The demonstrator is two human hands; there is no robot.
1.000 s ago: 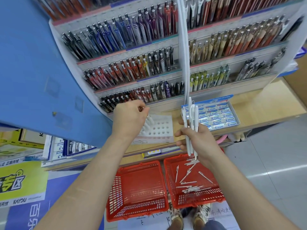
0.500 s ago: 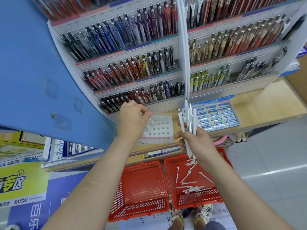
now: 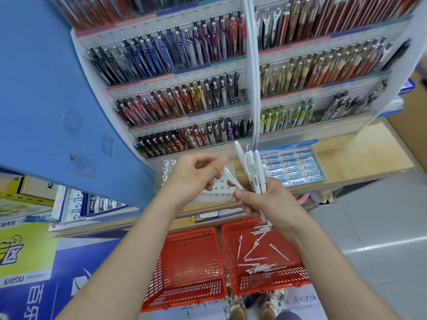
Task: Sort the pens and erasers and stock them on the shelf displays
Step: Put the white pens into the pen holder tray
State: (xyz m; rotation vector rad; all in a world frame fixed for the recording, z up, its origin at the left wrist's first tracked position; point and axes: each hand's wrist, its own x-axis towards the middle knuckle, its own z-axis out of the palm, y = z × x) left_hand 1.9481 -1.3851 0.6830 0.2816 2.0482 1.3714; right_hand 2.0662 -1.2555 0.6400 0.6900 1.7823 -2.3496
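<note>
Head view: a bundle of white pens [image 3: 253,167] stands upright in the right hand [image 3: 268,202], whose fingers are curled round the lower barrels, just in front of the eraser box [image 3: 293,168] and to its left. The left hand [image 3: 194,174] is further left of the box and pinches the upper end of a single white pen [image 3: 232,180] between thumb and fingertips. That pen slants down to the right thumb, which touches its lower end.

The eraser box holds rows of blue-and-white erasers, each printed "PILOT", and its raised blue header card reads "PLASTIC ERASER". It sits on a wooden shelf [image 3: 360,153]. Left of the box, partly hidden behind both hands, lies a holed white tray [image 3: 220,186].

Above the box rises a tiered pen rack [image 3: 175,95] filled with black, blue, purple, red, gold and green pens.

Below the box, on the floor, a right red basket [image 3: 265,287] holds loose white pens [image 3: 258,250], and a left red basket [image 3: 184,294] touches its side. Far left of the box, packs on a lower shelf read "PILOT", and a yellow-green sign [image 3: 23,255] reads "KAYOU".
</note>
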